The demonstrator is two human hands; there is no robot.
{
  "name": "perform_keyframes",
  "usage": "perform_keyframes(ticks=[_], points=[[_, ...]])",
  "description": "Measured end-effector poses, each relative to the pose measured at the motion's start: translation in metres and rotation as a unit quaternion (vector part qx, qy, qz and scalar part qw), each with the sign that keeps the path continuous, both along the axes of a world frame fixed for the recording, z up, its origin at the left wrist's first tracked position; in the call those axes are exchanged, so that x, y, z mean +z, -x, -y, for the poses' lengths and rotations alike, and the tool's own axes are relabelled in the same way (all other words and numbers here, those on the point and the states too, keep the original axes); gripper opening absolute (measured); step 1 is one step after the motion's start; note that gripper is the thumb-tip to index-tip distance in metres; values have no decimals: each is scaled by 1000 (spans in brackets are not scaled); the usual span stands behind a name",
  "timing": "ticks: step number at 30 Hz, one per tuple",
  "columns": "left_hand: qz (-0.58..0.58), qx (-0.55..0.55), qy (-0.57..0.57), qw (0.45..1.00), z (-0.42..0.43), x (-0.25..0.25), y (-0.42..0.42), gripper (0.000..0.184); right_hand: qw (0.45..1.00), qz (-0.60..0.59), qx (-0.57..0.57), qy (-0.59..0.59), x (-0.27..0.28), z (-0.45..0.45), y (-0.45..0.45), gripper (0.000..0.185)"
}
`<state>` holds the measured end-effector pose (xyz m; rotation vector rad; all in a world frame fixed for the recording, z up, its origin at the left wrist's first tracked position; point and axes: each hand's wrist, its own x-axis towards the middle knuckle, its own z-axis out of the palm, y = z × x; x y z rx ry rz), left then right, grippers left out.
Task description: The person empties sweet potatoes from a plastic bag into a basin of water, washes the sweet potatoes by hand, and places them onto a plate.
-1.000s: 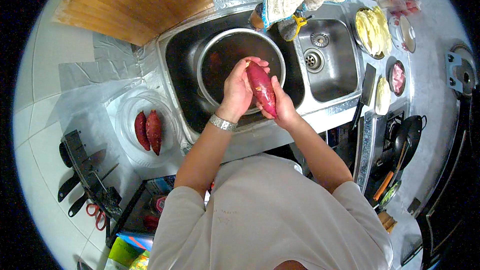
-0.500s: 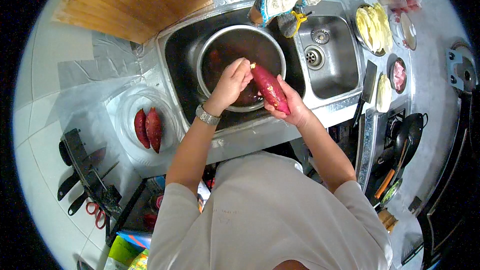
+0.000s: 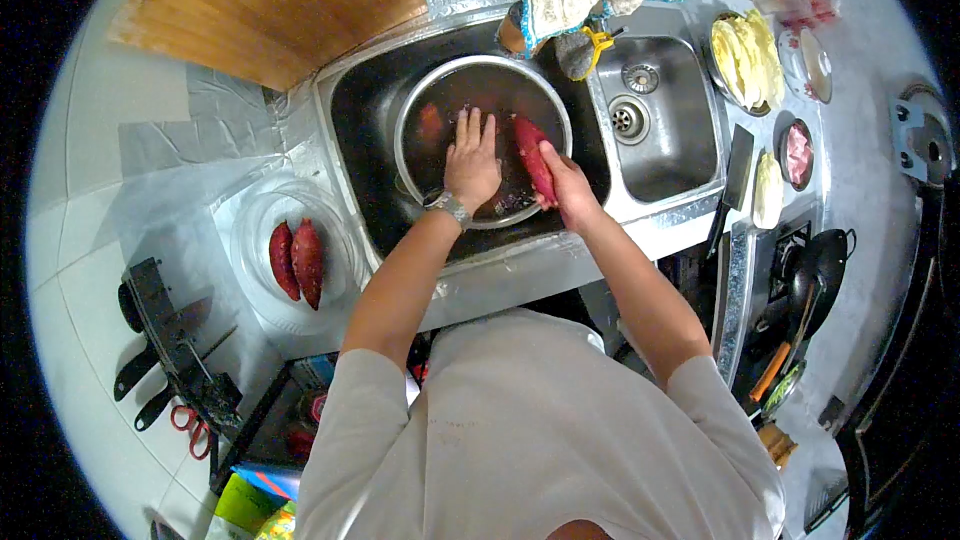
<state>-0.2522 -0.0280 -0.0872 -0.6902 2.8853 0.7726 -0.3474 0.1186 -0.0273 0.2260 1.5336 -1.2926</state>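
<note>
A round metal basin (image 3: 403,130) of dark water stands in the larger sink (image 3: 350,100). My left hand (image 3: 473,162) is over the basin at the water, fingers apart and holding nothing. My right hand (image 3: 568,185) grips a red-skinned sweet potato (image 3: 532,155) at the basin's right side. Another reddish piece (image 3: 430,121) shows dimly under the water. Two more red sweet potatoes (image 3: 307,263) lie in a clear round bowl (image 3: 350,285) left of the sink.
A wooden board (image 3: 270,5) stands at the back left. Knives and red scissors (image 3: 190,420) hang at the lower left. Right of the smaller sink (image 3: 665,155) are a cleaver (image 3: 739,168), cabbage leaves (image 3: 745,60), meat (image 3: 797,153) and a wok (image 3: 825,275).
My left hand has left the sweet potato and moved down to the water, its fingers spreading. My right hand has shifted slightly, tilting the sweet potato more upright over the basin.
</note>
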Motion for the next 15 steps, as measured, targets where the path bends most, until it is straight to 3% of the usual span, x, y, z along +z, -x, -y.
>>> perform_keyframes(ticks=[2,3,4,5,7,9,10,12,13,14,15], points=[[23,-24,41,999,-4,-19,-7,77,995,-89,16,-36,-18,13,0,58],[43,-48,81,995,-4,-34,-12,76,985,-135,94,-50,-62,13,6,63],[81,-60,129,987,-3,-50,-18,74,919,-331,175,-127,-82,16,3,58],[85,-62,134,985,0,-45,-19,74,801,-510,244,-197,-92,21,1,54],[80,-22,21,996,-3,-25,-23,70,695,-577,343,-256,-83,32,5,57],[35,-12,52,998,-3,-21,-23,67,689,-583,352,-247,-95,39,10,64],[2,40,-12,999,-1,-20,-20,65,695,-579,346,-249,-100,44,12,64],[-100,120,-119,981,3,-14,-13,65,830,-422,290,-220,-88,55,14,56],[-99,118,-119,981,3,-11,-5,65,884,-437,165,-19,-90,50,11,52],[-111,245,-269,925,2,-6,5,61,939,-307,152,-23,-81,52,9,53],[-120,364,-408,828,4,-7,14,58,975,-172,139,-27,-67,59,6,56]])
